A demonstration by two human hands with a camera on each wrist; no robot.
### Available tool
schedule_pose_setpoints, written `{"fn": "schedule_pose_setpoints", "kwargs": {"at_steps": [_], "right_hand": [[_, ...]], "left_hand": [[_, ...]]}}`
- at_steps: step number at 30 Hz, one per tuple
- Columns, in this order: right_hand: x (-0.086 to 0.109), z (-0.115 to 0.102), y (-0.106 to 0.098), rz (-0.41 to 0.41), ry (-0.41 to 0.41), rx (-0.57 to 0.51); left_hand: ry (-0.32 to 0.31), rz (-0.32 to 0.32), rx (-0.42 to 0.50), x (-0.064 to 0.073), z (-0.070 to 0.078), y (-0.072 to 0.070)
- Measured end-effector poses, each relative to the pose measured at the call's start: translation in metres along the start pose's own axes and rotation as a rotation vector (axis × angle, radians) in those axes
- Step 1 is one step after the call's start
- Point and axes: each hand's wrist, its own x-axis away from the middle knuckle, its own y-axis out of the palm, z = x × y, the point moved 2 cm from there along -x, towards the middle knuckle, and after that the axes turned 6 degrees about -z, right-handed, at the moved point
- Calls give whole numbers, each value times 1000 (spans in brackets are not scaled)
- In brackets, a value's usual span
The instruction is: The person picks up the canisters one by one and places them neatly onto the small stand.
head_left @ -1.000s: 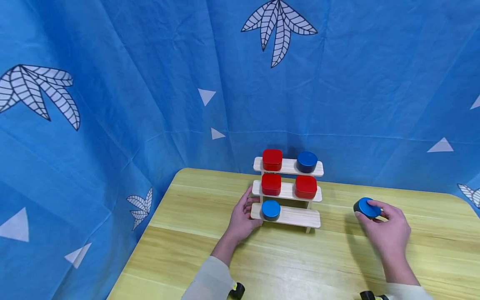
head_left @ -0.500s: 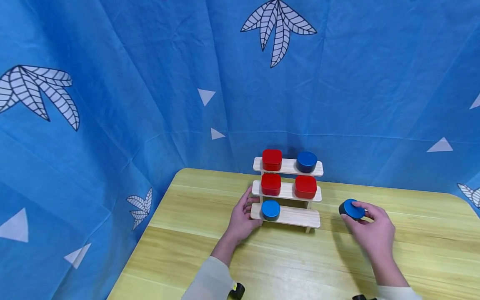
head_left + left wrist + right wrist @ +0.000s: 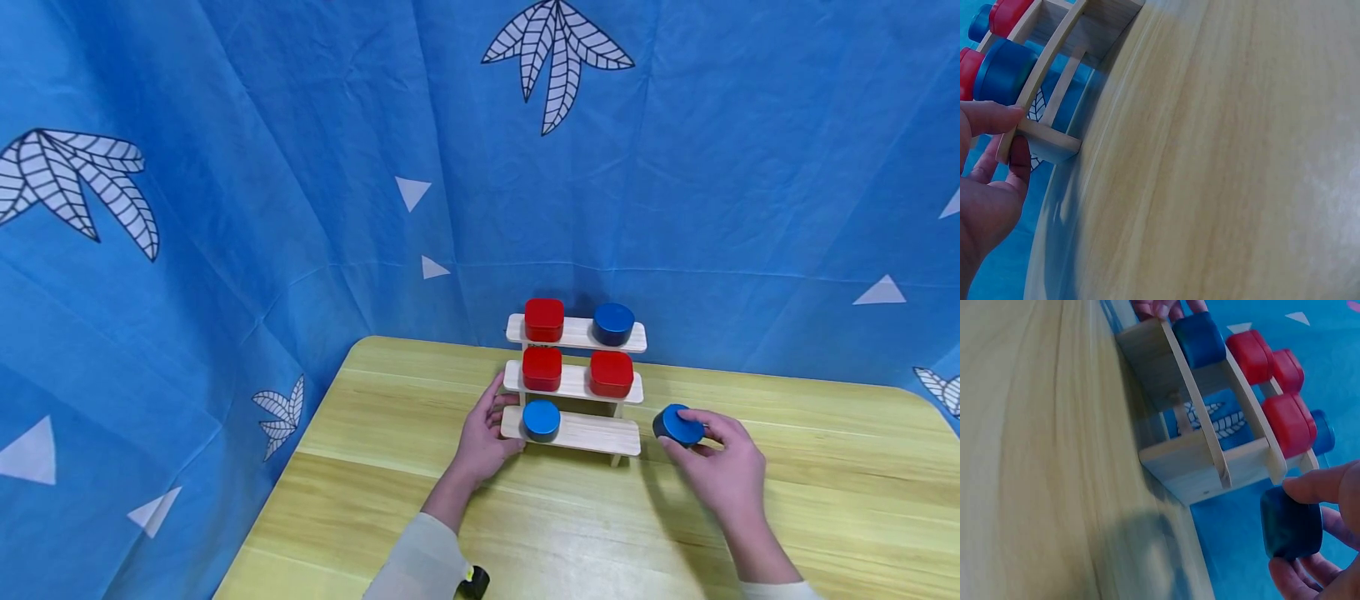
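Note:
In the head view a three-tier wooden rack (image 3: 588,432) stands on the table. My left hand (image 3: 478,446) grips the left end of its lowest shelf, thumb above and fingers beneath, as the left wrist view shows. To the right of the rack, my right hand (image 3: 720,471) holds a round blue tin (image 3: 677,426) between thumb and fingers, off the table. Another blue tin (image 3: 542,421) sits at the left of the lowest shelf. Red square tins (image 3: 611,374) occupy both sides of the middle shelf. Up top are a red tin (image 3: 544,321) and a blue tin (image 3: 613,324).
The wooden table (image 3: 360,500) has rounded far corners. Behind it hangs a blue cloth (image 3: 712,167) printed with leaves and triangles, close to the back of the rack. Black devices (image 3: 474,582) are worn at the sleeves.
My right hand has carried the blue tin leftward, nearer to the right end of the lowest shelf. The left hand and the rack have stayed in place.

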Motion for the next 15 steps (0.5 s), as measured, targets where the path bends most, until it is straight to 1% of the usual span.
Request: {"fn": "schedule_pose_setpoints", "kwargs": {"at_steps": [7,15], "right_hand": [[5,-5,10,-23,-49,-16],[9,-7,20,-44,-60,-22]], "left_hand": [[9,-2,5,-1,-2,0],[21,-9,11,0,-1,-1]]}}
